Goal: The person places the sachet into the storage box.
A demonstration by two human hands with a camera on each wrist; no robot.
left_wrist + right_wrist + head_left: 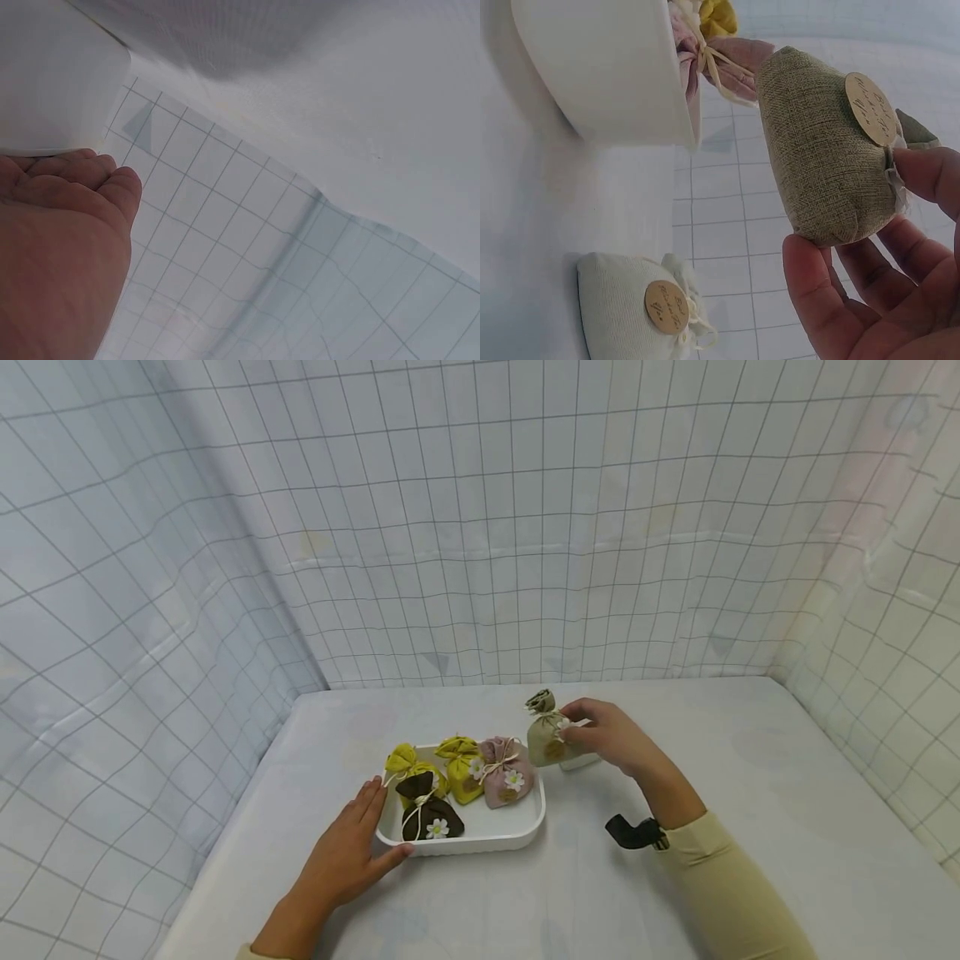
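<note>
My right hand (611, 739) pinches a sage-green cloth sachet (546, 742) in the air just right of a white tray (480, 845). In the right wrist view the green sachet (825, 142) shows a round tan tag with handwriting, thumb and fingertips at its edges. My left hand (345, 852) rests against the tray's left end, fingers fairly straight along the rim and thumb at the front corner. Inside the tray lie a dark brown sachet (431, 818), a pink sachet (506, 781) and two yellow sachets, one (463, 772) in the middle, the other partly hidden behind the brown one.
A pale, whitish sachet (622, 307) with a round tag lies on the table right of the tray, largely hidden behind my right hand in the head view. White cloth covers the table (495, 902). Grid-patterned curtains (480, 527) stand at the back and both sides.
</note>
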